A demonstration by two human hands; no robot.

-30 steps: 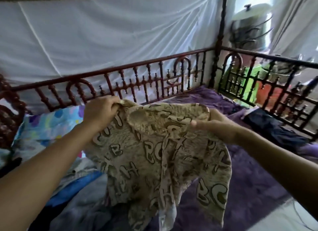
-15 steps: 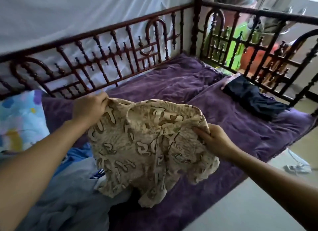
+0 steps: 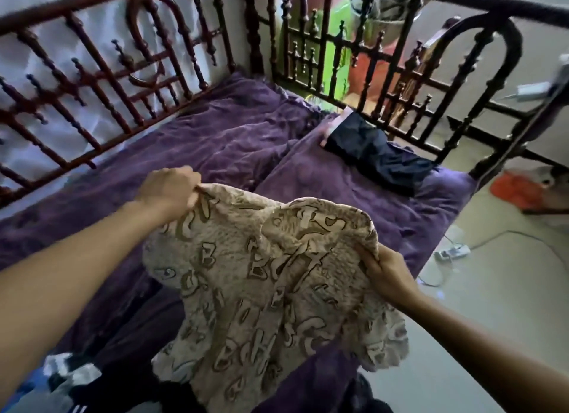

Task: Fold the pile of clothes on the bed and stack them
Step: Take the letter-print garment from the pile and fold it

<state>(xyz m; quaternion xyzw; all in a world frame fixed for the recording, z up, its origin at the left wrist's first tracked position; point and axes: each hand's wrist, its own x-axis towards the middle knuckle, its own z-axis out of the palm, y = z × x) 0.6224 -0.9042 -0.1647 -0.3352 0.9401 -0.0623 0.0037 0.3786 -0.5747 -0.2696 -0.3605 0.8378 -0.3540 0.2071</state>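
Head camera view: a beige shirt [image 3: 258,295] printed with brown letters hangs above a bed covered in purple bedding [image 3: 234,141]. The left hand [image 3: 169,191] pinches one shoulder, the right hand [image 3: 388,274] grips the other (both closed on the cloth). A folded dark garment [image 3: 375,154] lies by the metal footboard [image 3: 400,74]

Single head-worn wide-angle view: looks forward and down, close over the bed [image 3: 354,178]; railing [image 3: 338,43] upper frame, floor [image 3: 492,289] at right.
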